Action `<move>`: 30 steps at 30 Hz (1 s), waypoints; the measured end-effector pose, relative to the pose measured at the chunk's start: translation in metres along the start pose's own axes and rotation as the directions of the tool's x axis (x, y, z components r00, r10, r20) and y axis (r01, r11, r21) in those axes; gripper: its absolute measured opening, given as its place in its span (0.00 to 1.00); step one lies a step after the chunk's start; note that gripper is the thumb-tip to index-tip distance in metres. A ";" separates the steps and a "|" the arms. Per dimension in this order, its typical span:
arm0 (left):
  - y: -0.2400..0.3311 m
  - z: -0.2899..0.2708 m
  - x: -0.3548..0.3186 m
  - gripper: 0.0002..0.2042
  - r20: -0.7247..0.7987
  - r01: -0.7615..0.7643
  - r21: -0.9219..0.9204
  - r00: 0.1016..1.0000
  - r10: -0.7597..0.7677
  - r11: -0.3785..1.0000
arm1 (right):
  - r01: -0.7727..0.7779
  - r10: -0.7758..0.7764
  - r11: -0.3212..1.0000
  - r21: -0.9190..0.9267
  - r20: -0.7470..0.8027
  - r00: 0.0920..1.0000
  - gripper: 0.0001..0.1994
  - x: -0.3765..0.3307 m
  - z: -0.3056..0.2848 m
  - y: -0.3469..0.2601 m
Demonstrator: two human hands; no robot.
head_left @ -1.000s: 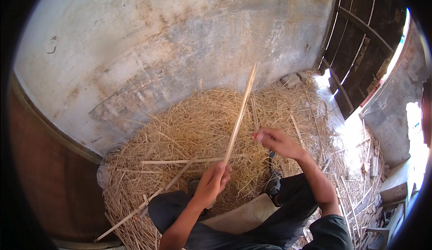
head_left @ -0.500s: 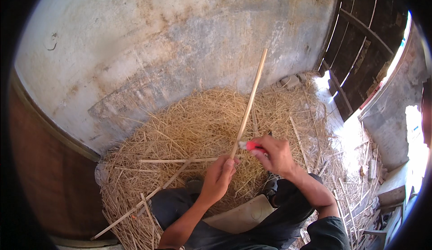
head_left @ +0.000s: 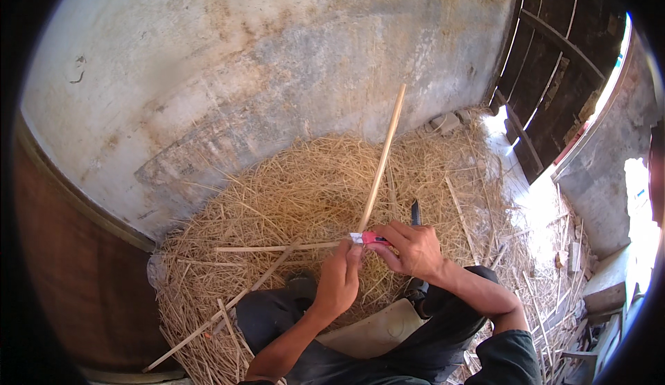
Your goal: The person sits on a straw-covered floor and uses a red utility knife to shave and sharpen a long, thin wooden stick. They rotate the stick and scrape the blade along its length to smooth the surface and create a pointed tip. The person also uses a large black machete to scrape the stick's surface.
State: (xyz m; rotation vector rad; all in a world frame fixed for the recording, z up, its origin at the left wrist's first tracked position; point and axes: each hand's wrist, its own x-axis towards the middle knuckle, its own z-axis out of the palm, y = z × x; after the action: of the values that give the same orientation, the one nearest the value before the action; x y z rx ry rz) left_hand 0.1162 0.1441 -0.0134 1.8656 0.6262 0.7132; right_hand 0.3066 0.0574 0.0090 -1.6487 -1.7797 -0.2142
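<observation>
A long pale wooden stick [head_left: 385, 160] slants up and away in front of the wall. My left hand [head_left: 338, 277] is closed around its lower end. In my right hand [head_left: 414, 250] is a small red tool [head_left: 374, 238] with a whitish head; its exact kind does not show clearly. The tool's head lies against the stick, close by my left thumb and fingers. Just beyond my right hand a dark narrow object [head_left: 415, 213] sticks up, its lower part hidden behind the fingers.
Loose straw [head_left: 277, 198] covers the floor, with a thin stick [head_left: 256, 248] and a longer stick [head_left: 208, 322] crossing on it at the left. A stained wall [head_left: 277, 66] rises ahead. A dark plank door [head_left: 561, 59] stands at the right. A pale board [head_left: 374, 333] lies between my legs.
My right hand has moved slightly left and down, bringing the red tool along the stick to my left fingers. The stick's top end has dipped a little. More of the dark object shows.
</observation>
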 end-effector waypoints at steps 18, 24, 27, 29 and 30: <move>-0.028 -0.026 -0.043 0.19 0.336 0.344 -0.261 0.908 -0.249 0.902 | -0.545 0.556 0.828 0.129 -0.311 0.771 0.17 0.012 -0.051 0.120; -0.006 -0.025 -0.025 0.19 0.320 0.402 -0.352 0.900 -0.295 0.845 | -0.115 0.129 0.975 0.188 -0.066 0.989 0.12 0.008 -0.001 0.022; -0.001 -0.018 -0.020 0.19 0.265 0.329 -0.305 0.931 -0.252 0.894 | -0.028 0.027 0.983 0.181 0.007 1.000 0.11 0.003 0.004 -0.003; -0.003 -0.018 -0.017 0.19 0.226 0.241 -0.241 0.956 -0.187 0.940 | -0.020 0.011 0.992 0.121 0.074 0.997 0.11 0.001 0.006 -0.010; -0.001 -0.017 -0.017 0.19 0.191 0.208 -0.194 0.967 -0.171 0.959 | -0.003 -0.004 0.993 0.117 0.062 0.998 0.11 0.000 0.009 -0.012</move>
State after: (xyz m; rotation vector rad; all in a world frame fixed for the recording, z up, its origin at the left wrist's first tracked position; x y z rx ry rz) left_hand 0.0925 0.1436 -0.0124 1.6228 0.5840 0.4676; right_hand 0.2918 0.0602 0.0066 -1.5869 -1.8034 -0.0576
